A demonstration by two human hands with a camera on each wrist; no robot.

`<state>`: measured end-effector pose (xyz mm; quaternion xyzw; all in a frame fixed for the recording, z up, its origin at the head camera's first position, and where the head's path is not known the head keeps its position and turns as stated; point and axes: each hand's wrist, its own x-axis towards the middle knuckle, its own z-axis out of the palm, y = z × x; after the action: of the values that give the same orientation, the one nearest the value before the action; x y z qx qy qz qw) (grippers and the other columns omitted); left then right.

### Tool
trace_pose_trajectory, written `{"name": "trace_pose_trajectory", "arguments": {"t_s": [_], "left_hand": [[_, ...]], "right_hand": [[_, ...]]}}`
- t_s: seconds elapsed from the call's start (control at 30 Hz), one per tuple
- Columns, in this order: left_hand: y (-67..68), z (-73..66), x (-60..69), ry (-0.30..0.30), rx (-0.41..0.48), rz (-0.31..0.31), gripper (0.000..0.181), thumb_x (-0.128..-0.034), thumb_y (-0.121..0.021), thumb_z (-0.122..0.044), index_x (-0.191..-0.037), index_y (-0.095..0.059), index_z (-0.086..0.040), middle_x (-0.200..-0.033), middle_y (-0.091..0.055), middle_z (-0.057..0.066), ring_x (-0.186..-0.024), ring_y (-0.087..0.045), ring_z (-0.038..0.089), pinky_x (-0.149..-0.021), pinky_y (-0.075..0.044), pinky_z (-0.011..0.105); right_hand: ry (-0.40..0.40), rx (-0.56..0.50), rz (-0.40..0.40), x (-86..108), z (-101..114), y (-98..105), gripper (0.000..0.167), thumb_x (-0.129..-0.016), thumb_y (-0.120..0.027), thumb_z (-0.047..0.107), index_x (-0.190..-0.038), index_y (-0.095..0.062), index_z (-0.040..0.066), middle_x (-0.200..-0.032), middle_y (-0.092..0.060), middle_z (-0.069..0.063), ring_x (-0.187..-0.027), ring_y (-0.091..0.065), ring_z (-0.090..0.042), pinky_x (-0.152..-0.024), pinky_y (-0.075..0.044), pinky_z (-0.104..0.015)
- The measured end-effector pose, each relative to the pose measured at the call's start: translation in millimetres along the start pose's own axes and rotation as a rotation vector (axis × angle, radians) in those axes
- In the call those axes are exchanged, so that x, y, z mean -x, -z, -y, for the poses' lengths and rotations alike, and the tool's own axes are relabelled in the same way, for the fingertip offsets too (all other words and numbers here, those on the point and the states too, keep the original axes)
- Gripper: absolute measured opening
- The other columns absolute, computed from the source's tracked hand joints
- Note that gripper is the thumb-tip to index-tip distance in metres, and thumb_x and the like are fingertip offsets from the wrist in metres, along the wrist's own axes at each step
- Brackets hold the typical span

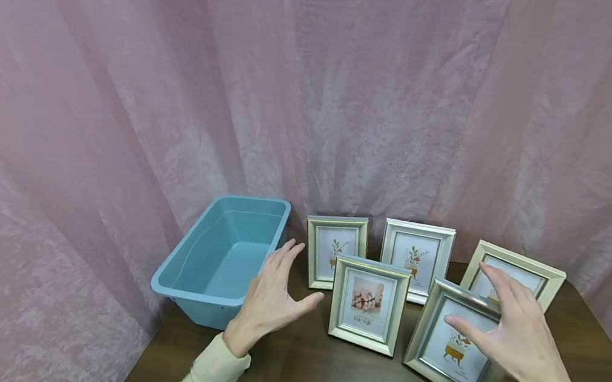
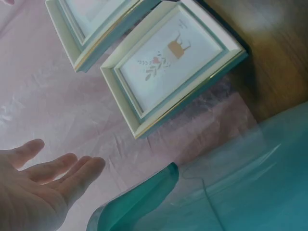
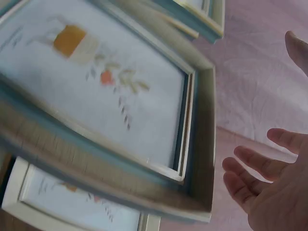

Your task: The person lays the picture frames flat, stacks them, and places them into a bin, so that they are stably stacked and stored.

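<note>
My left hand [image 1: 271,294] hovers between the blue plastic tub and a gold-silver picture frame [image 1: 367,305] with a flower photo. Its fingers are extended and the thumb is spread, holding nothing. In the left wrist view the left hand [image 2: 43,195] is apart from the picture frame [image 2: 168,57] with a plant print. My right hand [image 1: 518,331] is spread before the front right picture frame [image 1: 456,344], covering its upper right side. The right wrist view has the right hand [image 3: 274,183] beside that tilted frame [image 3: 96,91], with a gap between them.
The blue tub [image 1: 171,291] stands at the table's left. Behind the front frames stand a gold frame [image 1: 335,251], a silver-white frame [image 1: 415,258] and a cream frame [image 1: 550,276], partly hidden by my right hand. A pink curtain [image 1: 314,94] hangs behind the brown table [image 1: 312,373].
</note>
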<state>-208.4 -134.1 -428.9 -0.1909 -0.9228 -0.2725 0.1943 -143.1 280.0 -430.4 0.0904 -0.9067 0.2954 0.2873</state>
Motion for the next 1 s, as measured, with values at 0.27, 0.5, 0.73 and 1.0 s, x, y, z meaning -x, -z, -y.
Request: {"name": "trace_pose_trajectory", "arguments": {"t_s": [0.27,0.5,0.73,1.0], "left_hand": [[-6.4,2.7,4.6,-0.06,0.047,-0.049,0.09,-0.0827,-0.087,-0.051,-0.159,-0.054,-0.015,-0.166,-0.054,0.013,-0.148,-0.056,0.039,-0.106,-0.059,0.061],[-16.6,4.0,12.3,-0.086,0.097,-0.045,0.091,-0.0814,-0.09,-0.044,-0.159,-0.053,-0.013,-0.163,-0.057,0.016,-0.146,-0.059,0.037,-0.104,-0.061,0.056],[-27.0,6.0,20.8,-0.061,0.126,-0.018,0.093,-0.0803,-0.092,-0.043,-0.159,-0.053,-0.012,-0.161,-0.058,0.013,-0.135,-0.066,0.029,-0.096,-0.065,0.038],[-37.4,12.4,26.7,-0.048,0.159,-0.017,0.093,-0.0792,-0.093,-0.041,-0.158,-0.053,-0.012,-0.16,-0.06,0.013,-0.122,-0.071,0.024,-0.093,-0.064,0.033]], "right_hand": [[0.008,-0.062,0.008,-0.6,21,-12,0.114,-0.066,-0.105,0.032,-0.165,-0.048,0.023,-0.154,-0.059,-0.022,-0.136,-0.052,-0.045,-0.122,-0.034,-0.029],[0.07,-0.09,-0.014,-4.3,30,-27,0.117,-0.06,-0.108,0.03,-0.162,-0.052,0.021,-0.152,-0.062,-0.016,-0.121,-0.058,-0.018,-0.102,-0.028,0.001],[0.058,-0.174,0.056,-5.8,39,-43,0.109,-0.068,-0.105,0.024,-0.163,-0.05,0.02,-0.152,-0.059,-0.015,-0.122,-0.058,0.006,-0.101,-0.044,-0.002],[0.074,-0.31,0.116,-12.0,41,-61,0.109,-0.072,-0.102,0.01,-0.165,-0.045,0.011,-0.157,-0.052,-0.024,-0.128,-0.042,0.021,-0.105,-0.039,0.003]]}}
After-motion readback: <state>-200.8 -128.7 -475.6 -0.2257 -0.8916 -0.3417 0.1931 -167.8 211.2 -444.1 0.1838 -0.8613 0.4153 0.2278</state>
